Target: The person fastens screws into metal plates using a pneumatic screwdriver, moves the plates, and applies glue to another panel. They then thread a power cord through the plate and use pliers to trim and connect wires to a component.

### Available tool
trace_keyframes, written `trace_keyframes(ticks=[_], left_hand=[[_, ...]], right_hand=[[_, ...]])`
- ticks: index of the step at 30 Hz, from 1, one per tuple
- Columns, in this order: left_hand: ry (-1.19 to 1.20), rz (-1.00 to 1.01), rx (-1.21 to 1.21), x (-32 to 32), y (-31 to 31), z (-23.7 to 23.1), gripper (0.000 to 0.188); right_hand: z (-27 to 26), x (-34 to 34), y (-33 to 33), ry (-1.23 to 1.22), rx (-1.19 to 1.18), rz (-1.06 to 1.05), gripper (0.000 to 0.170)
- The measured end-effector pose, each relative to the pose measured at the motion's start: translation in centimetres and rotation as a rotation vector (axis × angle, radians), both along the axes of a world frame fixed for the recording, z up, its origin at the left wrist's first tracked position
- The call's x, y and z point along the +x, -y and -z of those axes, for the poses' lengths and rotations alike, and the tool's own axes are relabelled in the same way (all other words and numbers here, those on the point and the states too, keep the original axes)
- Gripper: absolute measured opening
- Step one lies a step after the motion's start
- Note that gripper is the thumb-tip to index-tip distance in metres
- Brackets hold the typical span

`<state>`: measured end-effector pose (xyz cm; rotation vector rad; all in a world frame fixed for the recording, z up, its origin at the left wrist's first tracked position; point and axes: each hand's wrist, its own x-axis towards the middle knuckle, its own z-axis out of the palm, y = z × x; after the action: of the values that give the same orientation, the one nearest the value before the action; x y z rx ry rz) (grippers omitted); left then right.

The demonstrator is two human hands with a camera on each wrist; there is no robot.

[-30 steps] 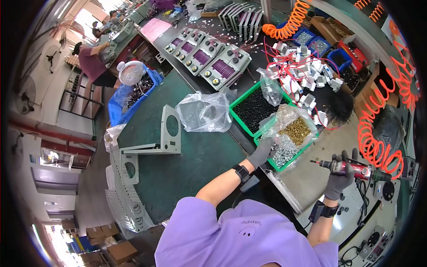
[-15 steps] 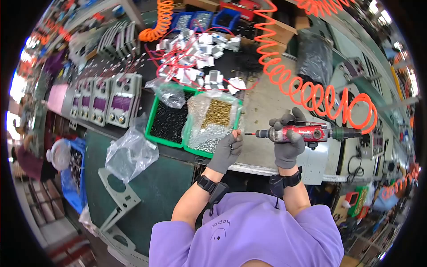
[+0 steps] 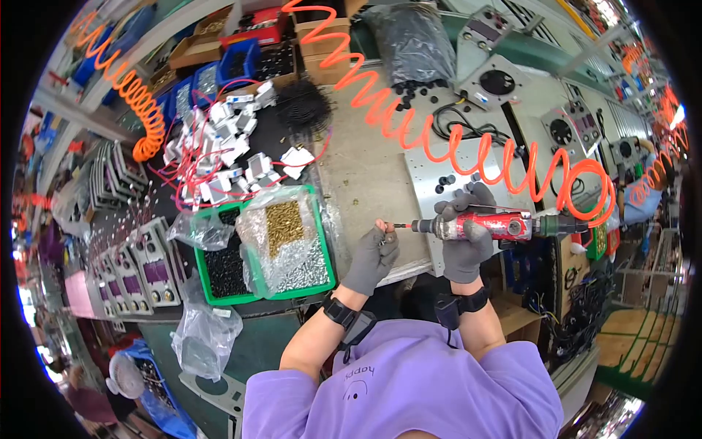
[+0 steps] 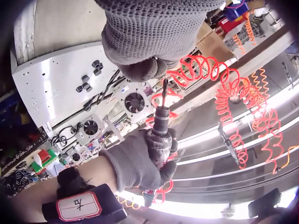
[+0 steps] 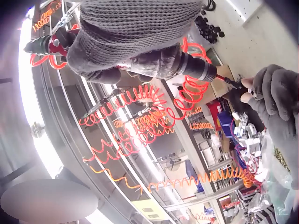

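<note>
The right hand (image 3: 468, 233), in a grey glove, grips a red pneumatic screwdriver (image 3: 493, 225) held level, its bit pointing left. At the bit's tip is the left hand (image 3: 371, 257), gloved with bare fingertips, thumb and forefinger pinched together there; whether a screw sits between them is too small to tell. In the right wrist view the bit (image 5: 229, 81) meets the fingertips of the left hand (image 5: 280, 95). The left wrist view shows the bit (image 4: 165, 93) just below the left hand (image 4: 145, 42), with the right hand (image 4: 138, 161) round the tool.
Green trays (image 3: 296, 293) of black, brass and silver small parts stand left of the hands. Behind them lie white connectors (image 3: 230, 143) with red wires. An orange coiled hose (image 3: 439, 150) hangs over the bench; a metal panel (image 3: 428, 183) lies behind the tool.
The left hand has left the green tray and come to the screwdriver's bit, fingers pinched. The screwdriver has been brought level before the body, and the head view has turned right.
</note>
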<state>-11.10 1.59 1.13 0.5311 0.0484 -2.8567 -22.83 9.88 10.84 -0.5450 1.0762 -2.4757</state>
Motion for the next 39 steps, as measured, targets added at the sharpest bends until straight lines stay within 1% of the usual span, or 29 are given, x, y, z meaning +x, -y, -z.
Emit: trace_keyframes(ticks=[1,3,7,11,13,15,16,18,19,21,25,28,32,34,36,37,39], left_hand=[[0.001,0.020,0.000,-0.6,-0.3,-0.4,0.024],[0.151,0.047,-0.071,-1.8,-0.9,-1.4,0.021],[0.135,0.140,-0.117,-3.5,-2.1,-1.7,0.021],[0.139,0.158,-0.192,-5.2,-3.2,-2.0,0.023],[0.158,0.163,-0.214,-6.3,-4.1,-2.8,0.024],[0.308,0.144,-0.213,-7.5,-5.4,-4.0,0.028],[0.313,0.157,-0.214,-7.9,-5.9,-3.7,0.028],[0.225,0.116,-0.020,-8.8,-6.9,-2.8,0.026],[0.229,0.125,-0.023,-9.2,-7.2,-2.2,0.026],[0.105,0.151,0.119,-9.9,-7.9,-1.2,0.024],[0.134,0.164,0.095,-11.5,-9.3,-0.7,0.024],[0.096,0.192,0.065,-12.4,-10.0,-0.5,0.027],[0.142,0.221,0.002,-13.6,-10.8,-0.6,0.026],[0.161,0.228,-0.014,-14.0,-11.4,-1.1,0.026],[0.301,0.182,-0.281,-14.4,-12.1,-1.8,0.027],[0.304,0.185,-0.283,-14.7,-12.5,-2.1,0.027],[0.356,0.124,-0.419,-15.3,-13.3,-2.5,0.027]], right_hand=[[0.2,-0.3,-0.5,0.018,-0.017,0.016,0.056],[0.2,-0.8,-1.4,0.025,0.013,0.074,0.057],[1.0,-1.9,-3.1,0.046,0.046,0.175,0.057],[1.5,-2.9,-4.8,0.116,0.044,0.267,0.056],[2.2,-3.7,-6.0,0.161,0.035,0.311,0.056],[2.6,-4.3,-6.9,0.221,0.008,0.347,0.056],[2.8,-4.6,-7.4,0.274,-0.020,0.369,0.055],[3.9,-5.3,-8.5,0.325,-0.048,0.393,0.054],[4.3,-5.7,-9.1,0.368,-0.076,0.403,0.053],[4.8,-6.4,-10.2,0.383,-0.097,0.414,0.053],[5.0,-7.6,-12.0,0.390,-0.121,0.426,0.051],[5.1,-8.5,-13.0,0.388,-0.123,0.453,0.051],[5.7,-9.3,-14.0,0.396,-0.123,0.461,0.052],[5.6,-9.7,-14.3,0.429,-0.091,0.502,0.050],[5.5,-10.0,-14.5,0.446,-0.117,0.508,0.049],[5.5,-10.1,-14.6,0.462,-0.141,0.512,0.048],[6.0,-10.3,-14.9,0.486,-0.137,0.528,0.046]])
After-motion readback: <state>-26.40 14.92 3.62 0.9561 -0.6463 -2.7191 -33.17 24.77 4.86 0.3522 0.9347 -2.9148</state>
